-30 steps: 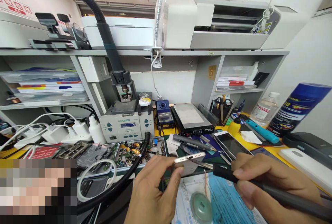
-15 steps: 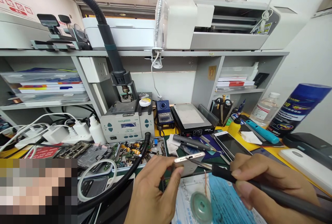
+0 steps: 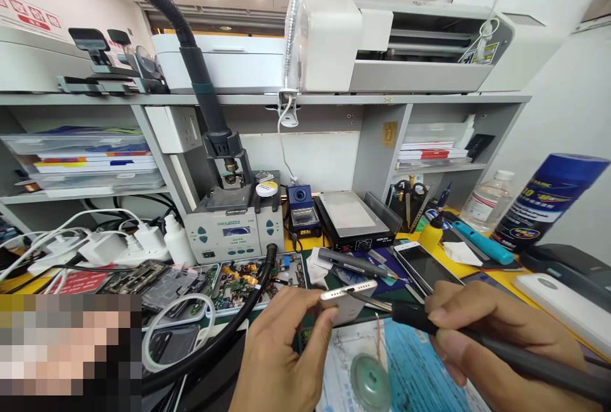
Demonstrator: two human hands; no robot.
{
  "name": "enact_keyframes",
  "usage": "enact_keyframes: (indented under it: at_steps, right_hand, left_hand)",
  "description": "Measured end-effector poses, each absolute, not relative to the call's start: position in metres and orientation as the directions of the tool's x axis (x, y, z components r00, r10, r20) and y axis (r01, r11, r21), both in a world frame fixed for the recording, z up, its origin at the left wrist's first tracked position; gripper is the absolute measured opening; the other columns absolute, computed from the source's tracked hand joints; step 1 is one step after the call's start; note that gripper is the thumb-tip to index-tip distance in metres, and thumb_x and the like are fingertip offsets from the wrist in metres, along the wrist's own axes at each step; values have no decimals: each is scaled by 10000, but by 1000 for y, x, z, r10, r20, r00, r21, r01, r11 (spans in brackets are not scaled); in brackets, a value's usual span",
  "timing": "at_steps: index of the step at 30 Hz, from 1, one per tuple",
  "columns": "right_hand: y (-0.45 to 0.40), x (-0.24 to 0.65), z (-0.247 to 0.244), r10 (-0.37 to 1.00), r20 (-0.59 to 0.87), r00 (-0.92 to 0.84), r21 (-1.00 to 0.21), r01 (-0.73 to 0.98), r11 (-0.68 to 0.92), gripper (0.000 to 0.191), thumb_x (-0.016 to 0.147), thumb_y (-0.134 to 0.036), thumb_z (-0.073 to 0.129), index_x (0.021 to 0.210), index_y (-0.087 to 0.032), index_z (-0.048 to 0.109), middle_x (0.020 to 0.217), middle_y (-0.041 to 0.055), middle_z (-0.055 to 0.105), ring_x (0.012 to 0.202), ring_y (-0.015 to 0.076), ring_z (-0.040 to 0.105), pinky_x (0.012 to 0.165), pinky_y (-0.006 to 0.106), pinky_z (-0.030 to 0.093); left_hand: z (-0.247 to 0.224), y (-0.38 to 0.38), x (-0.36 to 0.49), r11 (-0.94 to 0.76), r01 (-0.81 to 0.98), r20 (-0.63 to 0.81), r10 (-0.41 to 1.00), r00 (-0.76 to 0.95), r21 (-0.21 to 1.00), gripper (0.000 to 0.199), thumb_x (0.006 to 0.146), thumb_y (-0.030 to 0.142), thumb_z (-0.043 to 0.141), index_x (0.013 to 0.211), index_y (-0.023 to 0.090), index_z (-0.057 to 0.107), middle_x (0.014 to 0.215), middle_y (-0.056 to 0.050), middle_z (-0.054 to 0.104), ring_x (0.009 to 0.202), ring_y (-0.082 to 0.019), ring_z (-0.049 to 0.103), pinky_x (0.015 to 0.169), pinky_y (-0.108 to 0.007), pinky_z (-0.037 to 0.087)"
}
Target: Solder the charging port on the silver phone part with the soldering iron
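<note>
My left hand (image 3: 291, 348) grips a smartphone (image 3: 347, 292) between thumb and fingers, bottom edge facing up. The phone's charging port and speaker holes show along that light metal edge. In my right hand (image 3: 496, 329) is a soldering iron (image 3: 420, 318) with a thick black handle, held like a pen. Its thin bent metal tip reaches the phone's edge beside the port; whether it touches inside cannot be made out. Below the phone, a round green translucent dish (image 3: 370, 381) stands on white and blue printed sheets (image 3: 422, 367).
A hot-air rework station (image 3: 236, 230) and a small soldering station (image 3: 304, 214) stand behind, beside a heating plate (image 3: 356, 221). Trays of circuit boards (image 3: 258, 278) lie left, with a black hose (image 3: 238, 319) crossing them. Another phone (image 3: 424, 265) and a blue spray can (image 3: 548, 202) are right.
Both hands stay nearly in place. The soldering iron and my right hand have shifted very slightly right, with the tip still at the phone's edge.
</note>
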State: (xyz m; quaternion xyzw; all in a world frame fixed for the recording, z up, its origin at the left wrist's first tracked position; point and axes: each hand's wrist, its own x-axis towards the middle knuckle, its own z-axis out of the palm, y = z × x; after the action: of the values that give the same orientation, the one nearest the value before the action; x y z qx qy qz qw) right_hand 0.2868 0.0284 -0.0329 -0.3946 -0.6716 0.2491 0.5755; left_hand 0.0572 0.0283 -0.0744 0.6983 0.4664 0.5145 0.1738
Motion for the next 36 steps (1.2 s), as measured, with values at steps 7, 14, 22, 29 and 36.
enact_keyframes:
  at_steps: [7, 14, 22, 29, 36]
  right_hand:
    - [22, 273, -32, 869, 484, 99, -868, 178, 463, 137, 763, -182, 771, 706, -305, 747, 600, -13, 612, 451, 144, 513, 420, 243, 427]
    - [30, 291, -40, 811, 578, -96, -779, 231, 583, 210, 851, -117, 704, 862, -326, 727, 676, -36, 646, 449, 126, 557, 423, 211, 471]
    - [26, 283, -38, 841, 541, 14, -823, 211, 527, 162, 805, -143, 733, 764, -300, 732, 625, -43, 609, 462, 117, 543, 435, 195, 460]
    - [31, 291, -40, 803, 587, -102, -768, 243, 592, 225, 841, -90, 695, 850, -313, 714, 667, -44, 629, 462, 121, 564, 428, 196, 478]
    - [28, 290, -39, 809, 577, -111, -776, 235, 586, 221, 847, -91, 684, 845, -311, 712, 665, -43, 628, 477, 120, 568, 432, 188, 476]
  left_hand:
    - [-74, 28, 57, -504, 470, 557, 830, 32, 725, 115, 989, 220, 588, 964, 226, 699, 871, -22, 701, 793, -184, 645, 731, -279, 494]
    - [-74, 28, 57, -492, 475, 540, 841, 43, 729, 114, 999, 226, 579, 963, 227, 687, 882, -11, 695, 808, -172, 638, 749, -276, 485]
    - [-74, 29, 58, -507, 478, 567, 824, 24, 717, 102, 986, 230, 598, 972, 223, 700, 867, -30, 700, 780, -188, 647, 726, -281, 501]
    - [-74, 29, 57, -511, 468, 562, 826, 37, 721, 106, 989, 221, 591, 960, 234, 692, 870, -10, 698, 793, -177, 640, 726, -271, 487]
    - [-76, 28, 58, -512, 474, 568, 822, 29, 716, 105, 985, 213, 595, 980, 233, 697, 883, -12, 702, 805, -178, 642, 740, -271, 487]
